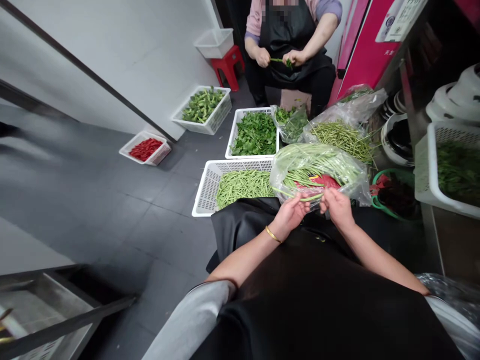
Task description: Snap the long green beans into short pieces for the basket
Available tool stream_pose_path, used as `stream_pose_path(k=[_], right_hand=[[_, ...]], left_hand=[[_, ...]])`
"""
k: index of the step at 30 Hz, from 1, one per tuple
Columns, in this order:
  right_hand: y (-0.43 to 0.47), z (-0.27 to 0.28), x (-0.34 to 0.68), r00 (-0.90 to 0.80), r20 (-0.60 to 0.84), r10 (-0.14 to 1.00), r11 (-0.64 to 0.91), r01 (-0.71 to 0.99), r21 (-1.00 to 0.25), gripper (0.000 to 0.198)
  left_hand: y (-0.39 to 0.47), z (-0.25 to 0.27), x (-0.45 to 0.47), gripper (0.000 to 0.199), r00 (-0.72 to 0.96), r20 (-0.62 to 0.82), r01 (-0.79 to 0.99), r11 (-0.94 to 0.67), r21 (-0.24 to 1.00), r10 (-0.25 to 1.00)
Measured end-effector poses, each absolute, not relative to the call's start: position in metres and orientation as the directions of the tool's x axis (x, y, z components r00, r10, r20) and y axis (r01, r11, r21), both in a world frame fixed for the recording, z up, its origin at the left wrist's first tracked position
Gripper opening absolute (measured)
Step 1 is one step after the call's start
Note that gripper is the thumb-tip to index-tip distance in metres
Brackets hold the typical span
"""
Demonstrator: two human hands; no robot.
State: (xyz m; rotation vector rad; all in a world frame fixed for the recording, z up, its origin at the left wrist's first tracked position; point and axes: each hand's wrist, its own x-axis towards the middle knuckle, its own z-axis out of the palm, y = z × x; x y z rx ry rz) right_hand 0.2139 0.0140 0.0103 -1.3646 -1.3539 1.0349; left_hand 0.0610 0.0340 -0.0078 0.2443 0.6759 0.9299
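Note:
Between my two hands stretches a long green bean (310, 198), pinched at both sides in front of the lap. My left hand (291, 215), with a gold bangle at its wrist, has its fingers closed on the bean's left part. On the bean's right part, my right hand (337, 206) is closed too. Just beyond them an open clear plastic bag (360, 175) holds whole long beans and something red. To its left, a white perforated basket (210, 182) contains cut bean pieces (245, 187).
Across from me a seated person (290, 45) in a black apron holds a green stem. Baskets of leafy greens (255, 132), cut green stems (202, 105) and red peppers (146, 149) stand on the floor. A green-rimmed basket (393, 195) and a metal shelf (435, 235) are at right.

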Motion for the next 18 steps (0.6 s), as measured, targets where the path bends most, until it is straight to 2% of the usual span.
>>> stream_pose_path(k=[2,3,4,5,6,7,8,9,11,12,14,16,18], right_hand=[[0.011,0.019,0.206,0.028,-0.034,0.999,-0.031,-0.081,-0.996,0.045],[0.008,0.019,0.204,-0.087,-0.074,0.993,-0.087,-0.154,-0.984,0.046],[0.003,0.017,0.205,-0.265,-0.122,0.957,-0.165,-0.148,-0.975,0.047],[-0.002,0.013,0.207,-0.451,-0.187,0.873,-0.24,-0.063,-0.969,0.048],[-0.006,0.007,0.211,-0.582,-0.269,0.768,-0.278,0.076,-0.958,0.048],[-0.01,0.001,0.216,-0.625,-0.356,0.694,-0.273,0.229,-0.934,0.048],[-0.011,-0.005,0.223,-0.592,-0.422,0.687,-0.24,0.362,-0.9,0.048],[-0.011,-0.009,0.229,-0.511,-0.441,0.738,-0.194,0.464,-0.864,0.047],[-0.004,-0.011,0.239,-0.346,-0.333,0.877,-0.085,0.571,-0.816,0.042],[0.001,-0.008,0.242,-0.32,-0.262,0.91,-0.035,0.571,-0.82,0.041],[0.012,0.002,0.245,-0.343,-0.19,0.92,-0.014,0.454,-0.891,0.051],[0.019,0.013,0.241,-0.317,-0.177,0.932,-0.108,0.223,-0.969,0.053],[0.022,0.019,0.231,-0.204,-0.162,0.966,-0.165,0.002,-0.986,0.042]], left_hand=[[0.031,-0.002,0.061,0.02,0.484,-0.347,-0.66,0.595,0.458,0.804],[0.03,0.0,0.059,0.023,0.521,-0.315,-0.652,0.608,0.453,0.793],[0.03,0.002,0.056,0.026,0.563,-0.296,-0.633,0.633,0.445,0.771],[0.029,0.004,0.052,0.03,0.614,-0.287,-0.6,0.671,0.435,0.735],[0.029,0.005,0.047,0.034,0.665,-0.286,-0.559,0.713,0.423,0.69],[0.029,0.005,0.043,0.036,0.709,-0.288,-0.516,0.752,0.411,0.644],[0.029,0.005,0.039,0.038,0.747,-0.293,-0.469,0.786,0.403,0.596],[0.03,0.004,0.036,0.04,0.782,-0.299,-0.419,0.816,0.398,0.548],[0.03,0.003,0.033,0.047,0.836,-0.304,-0.321,0.856,0.404,0.457],[0.03,0.001,0.034,0.051,0.858,-0.301,-0.275,0.867,0.416,0.417],[0.029,-0.001,0.037,0.057,0.892,-0.29,-0.187,0.867,0.461,0.347],[0.027,-0.002,0.041,0.058,0.903,-0.29,-0.124,0.838,0.531,0.317],[0.025,-0.002,0.046,0.057,0.861,-0.314,-0.15,0.79,0.594,0.4]])
